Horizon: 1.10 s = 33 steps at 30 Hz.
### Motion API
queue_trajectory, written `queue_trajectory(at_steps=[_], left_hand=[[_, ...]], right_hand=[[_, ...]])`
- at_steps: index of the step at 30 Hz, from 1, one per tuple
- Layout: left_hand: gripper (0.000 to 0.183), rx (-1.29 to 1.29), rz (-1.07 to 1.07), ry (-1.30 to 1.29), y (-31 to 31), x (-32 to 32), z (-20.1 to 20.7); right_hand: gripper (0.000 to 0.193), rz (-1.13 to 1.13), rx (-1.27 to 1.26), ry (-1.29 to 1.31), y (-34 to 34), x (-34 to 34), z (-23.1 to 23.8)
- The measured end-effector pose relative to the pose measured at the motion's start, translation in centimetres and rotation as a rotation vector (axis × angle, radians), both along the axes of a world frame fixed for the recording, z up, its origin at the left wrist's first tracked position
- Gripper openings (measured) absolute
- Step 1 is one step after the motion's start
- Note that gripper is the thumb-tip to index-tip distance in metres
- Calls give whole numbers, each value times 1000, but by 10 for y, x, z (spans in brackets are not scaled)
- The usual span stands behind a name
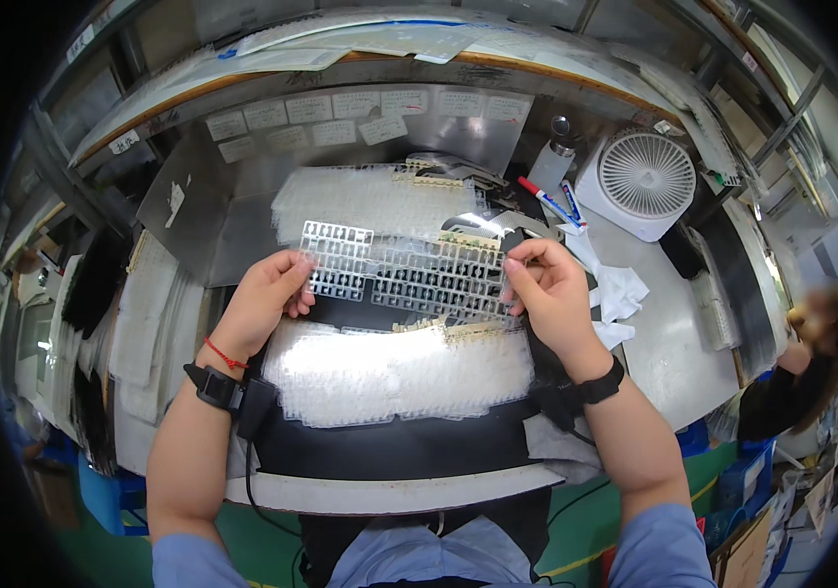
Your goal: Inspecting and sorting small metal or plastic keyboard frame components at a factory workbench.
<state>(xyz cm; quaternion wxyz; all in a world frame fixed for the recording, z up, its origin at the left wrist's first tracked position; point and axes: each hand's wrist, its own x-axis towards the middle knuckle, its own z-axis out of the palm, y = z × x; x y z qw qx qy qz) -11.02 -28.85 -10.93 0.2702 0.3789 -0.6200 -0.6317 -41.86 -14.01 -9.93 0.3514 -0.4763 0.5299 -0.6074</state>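
A thin, pale keyboard-shaped sheet, full of small key-sized cut-outs, is stretched between my two hands over the middle of the bench. My left hand pinches its left edge. On the opposite edge, my right hand grips with thumb and fingers. A tan strip with greenish marks shows along the sheet's upper right. Close to me lies a shiny stack of similar translucent sheets; beyond the held sheet rests another stack. Both wrists wear black bands with cables.
At the right stand a white fan and a bottle, with red and blue markers and crumpled white tissue nearby. A loaded shelf spans the back. Another person is at far right.
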Motion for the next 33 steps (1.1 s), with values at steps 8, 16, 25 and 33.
queue_trajectory(at_steps=[8,16,25,33], left_hand=[[18,3,-26,34,-4,-2,-2],[18,-2,-7,35,-3,-2,-1],[19,-4,-6,37,-4,-1,-2],[19,37,8,142,-4,0,-3]], right_hand=[[11,10,-33,2,-1,-3,-2],[11,-36,-28,36,4,2,5],[25,-23,-67,0,6,5,6],[45,49,-141,-7,2,3,2]])
